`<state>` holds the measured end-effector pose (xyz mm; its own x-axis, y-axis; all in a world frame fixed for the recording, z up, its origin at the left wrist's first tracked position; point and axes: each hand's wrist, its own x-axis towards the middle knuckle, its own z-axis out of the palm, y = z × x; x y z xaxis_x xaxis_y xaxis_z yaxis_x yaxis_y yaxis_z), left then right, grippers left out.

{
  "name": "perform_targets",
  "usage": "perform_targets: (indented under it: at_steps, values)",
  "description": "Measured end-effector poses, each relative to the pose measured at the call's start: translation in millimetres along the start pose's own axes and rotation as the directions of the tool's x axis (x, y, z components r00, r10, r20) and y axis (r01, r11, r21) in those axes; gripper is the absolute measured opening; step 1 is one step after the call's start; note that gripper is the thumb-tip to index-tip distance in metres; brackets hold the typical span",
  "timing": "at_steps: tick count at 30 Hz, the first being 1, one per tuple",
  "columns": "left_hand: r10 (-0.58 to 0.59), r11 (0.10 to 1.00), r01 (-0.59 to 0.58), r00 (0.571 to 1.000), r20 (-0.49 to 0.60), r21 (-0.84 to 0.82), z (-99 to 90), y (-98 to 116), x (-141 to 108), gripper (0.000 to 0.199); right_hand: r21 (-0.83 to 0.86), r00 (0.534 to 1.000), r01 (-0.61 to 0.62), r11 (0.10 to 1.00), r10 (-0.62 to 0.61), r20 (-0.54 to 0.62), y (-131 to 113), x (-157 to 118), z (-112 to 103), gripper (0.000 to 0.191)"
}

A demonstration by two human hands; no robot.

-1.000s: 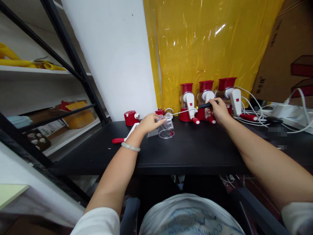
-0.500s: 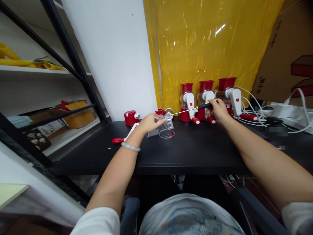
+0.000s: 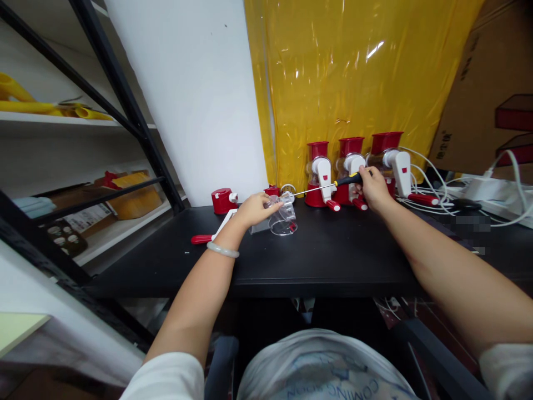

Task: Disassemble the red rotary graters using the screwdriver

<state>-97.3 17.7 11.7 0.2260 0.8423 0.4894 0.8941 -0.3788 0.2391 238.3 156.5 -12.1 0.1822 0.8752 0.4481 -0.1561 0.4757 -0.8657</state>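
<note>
My left hand [image 3: 257, 210] is closed on a clear plastic housing [image 3: 285, 213], which lies tilted on the black table [image 3: 316, 253]. A black and yellow screwdriver [image 3: 348, 179] is gripped by its handle in my right hand [image 3: 372, 186]. Its long metal shaft points left, and the tip meets the housing near my left fingers; the exact contact spot is too small to make out. A white crank with a red handle [image 3: 201, 239] lies beside my left wrist. Behind it sits a red base [image 3: 222, 200] with a white knob.
Three red and white hand-cranked grinders [image 3: 318, 175] stand along the back of the table. White cables [image 3: 447, 191] and a power strip [image 3: 510, 194] lie at the right. A black-framed shelf [image 3: 120, 222] rises on the left, and a large cardboard box [image 3: 470, 105] stands at the back right.
The fingers of my right hand have shifted slightly on the screwdriver handle. My left hand and the clear housing have stayed in place.
</note>
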Motion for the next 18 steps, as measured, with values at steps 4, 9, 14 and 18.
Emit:
perform_targets:
  at_steps: [4,9,14,18]
  values:
    - [0.007,1.0,-0.007,1.0,-0.003,0.002,-0.4,1.1,0.1,0.056,0.017,0.999,-0.034,0.999,0.035,-0.005,-1.4,-0.6,0.2,0.028]
    - [-0.002,1.0,0.002,1.0,0.001,-0.013,-0.8,2.2,0.1,0.054,0.024,0.998,-0.061,0.998,0.062,-0.024,-2.9,-0.5,1.4,0.022]
    - [-0.006,1.0,0.006,1.0,0.0,-0.011,-0.7,2.5,0.0,0.055,0.065,0.994,-0.094,0.993,0.097,-0.039,-5.3,-1.6,2.7,0.012]
    - [-0.004,1.0,0.004,1.0,0.0,-0.013,-0.4,1.9,-0.1,0.054,0.072,0.994,-0.105,0.992,0.106,-0.015,-4.1,-0.1,1.4,0.01]
